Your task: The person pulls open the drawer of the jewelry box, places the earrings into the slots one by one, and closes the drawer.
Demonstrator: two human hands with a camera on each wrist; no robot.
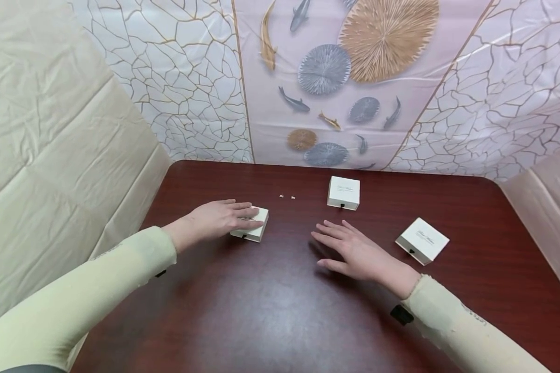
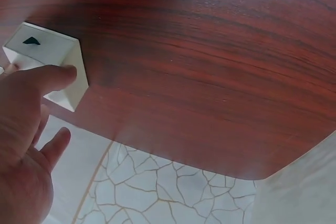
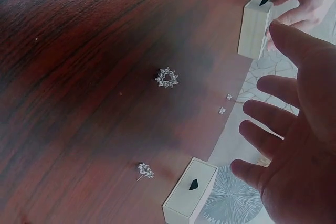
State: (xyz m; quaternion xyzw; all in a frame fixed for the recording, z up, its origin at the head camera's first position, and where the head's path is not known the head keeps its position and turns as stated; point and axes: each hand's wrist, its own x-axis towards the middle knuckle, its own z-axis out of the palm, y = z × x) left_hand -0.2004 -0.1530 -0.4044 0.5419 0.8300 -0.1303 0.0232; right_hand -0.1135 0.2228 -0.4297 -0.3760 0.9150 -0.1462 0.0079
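Note:
A small white box (image 1: 259, 233) with a black pull tab sits on the table's left side. My left hand (image 1: 226, 217) rests on its top with fingers extended; in the left wrist view the thumb (image 2: 60, 78) lies against the box's edge. My right hand (image 1: 352, 251) hovers over the table, fingers spread, holding nothing. In the right wrist view, a heart-shaped jewelry piece (image 3: 167, 77) with clear stones, a stone-set piece with a thin pin (image 3: 145, 170) and two tiny sparkling pieces (image 3: 226, 104) lie near the right hand.
Two more white boxes with printed lids stand to the right: one box (image 1: 344, 192) near the back edge, another box (image 1: 422, 241) turned at an angle. The dark red wooden table (image 1: 270, 311) meets a patterned backdrop (image 1: 200, 83) behind and a pale cloth wall (image 1: 51, 114) at left.

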